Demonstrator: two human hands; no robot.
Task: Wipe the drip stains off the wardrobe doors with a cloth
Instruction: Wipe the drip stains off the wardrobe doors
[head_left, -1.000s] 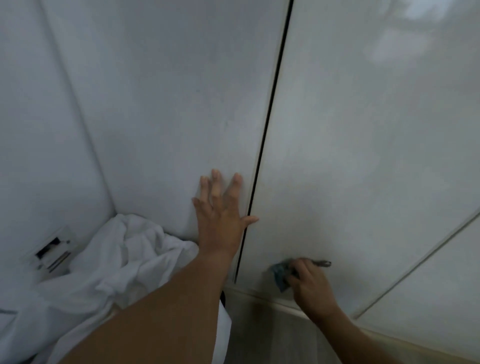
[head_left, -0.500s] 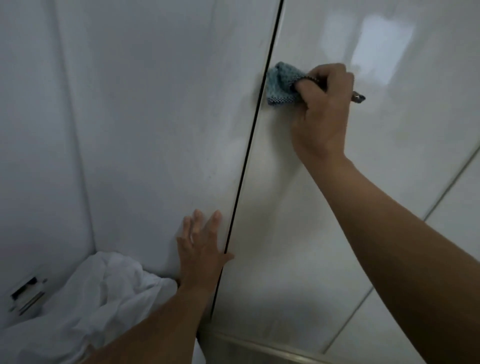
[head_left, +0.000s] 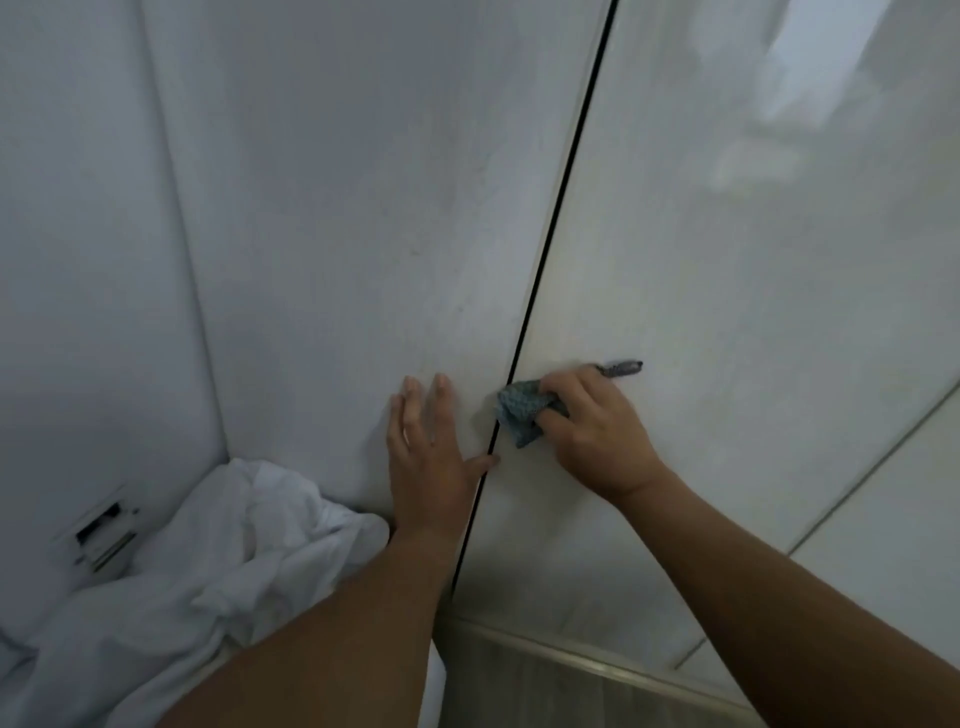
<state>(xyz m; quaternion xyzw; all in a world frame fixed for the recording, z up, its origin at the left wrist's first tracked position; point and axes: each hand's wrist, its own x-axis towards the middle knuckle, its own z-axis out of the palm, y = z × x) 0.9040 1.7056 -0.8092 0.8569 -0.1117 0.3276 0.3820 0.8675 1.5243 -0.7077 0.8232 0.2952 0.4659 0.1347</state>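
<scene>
The right hand (head_left: 597, 436) grips the small blue-grey knitted cloth (head_left: 522, 415) on the glossy white right wardrobe door (head_left: 727, 260), beside the seam (head_left: 550, 249); the left hand (head_left: 426, 457) presses flat on the left door (head_left: 389, 208) — wipe firmly, strokes overlapping.

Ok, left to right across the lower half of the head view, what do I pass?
Crumpled white fabric → left hand flat on the left door → blue cloth → right hand gripping it.

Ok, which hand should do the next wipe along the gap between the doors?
Right. The right hand grips the cloth beside the gap; the left hand lies flat and empty on the left door.
</scene>
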